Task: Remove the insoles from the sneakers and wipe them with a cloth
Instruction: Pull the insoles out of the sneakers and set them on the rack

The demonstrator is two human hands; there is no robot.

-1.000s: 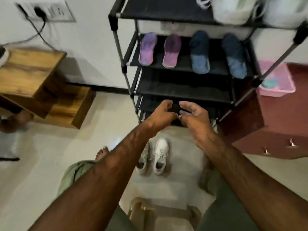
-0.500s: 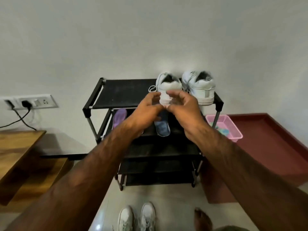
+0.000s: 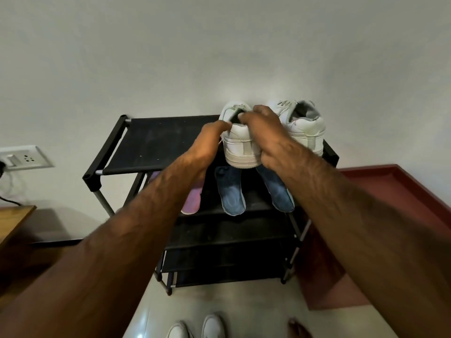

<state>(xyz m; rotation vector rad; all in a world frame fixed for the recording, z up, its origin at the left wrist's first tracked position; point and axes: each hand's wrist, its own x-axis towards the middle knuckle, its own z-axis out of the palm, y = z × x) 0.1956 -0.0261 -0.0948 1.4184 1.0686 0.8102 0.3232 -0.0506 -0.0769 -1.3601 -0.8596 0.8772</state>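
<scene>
1. Two moves in 1 s: right hand (image 3: 264,132) & left hand (image 3: 212,140) go from low by the rack (image 3: 146,142) bottom shelves up to the left sneaker (image 3: 240,147) on the top shelf.
2. Right hand now curls over the heel collar, fingertips in the opening. Left hand pinches the collar's side. 0.5 s ago both met in front of the heel.
3. Means: insole pull prob. starting. That insole is hidden inside, not out yet. No cloth in view.
4. Counts: 2 sneakers on top (right sneaker (image 3: 305,128) untouched), 2 blue insoles (image 3: 230,195), 1 purple insole (image 3: 192,202) showing (arm may hide more), 2 white shoes (image 3: 212,326) on the floor.
</scene>
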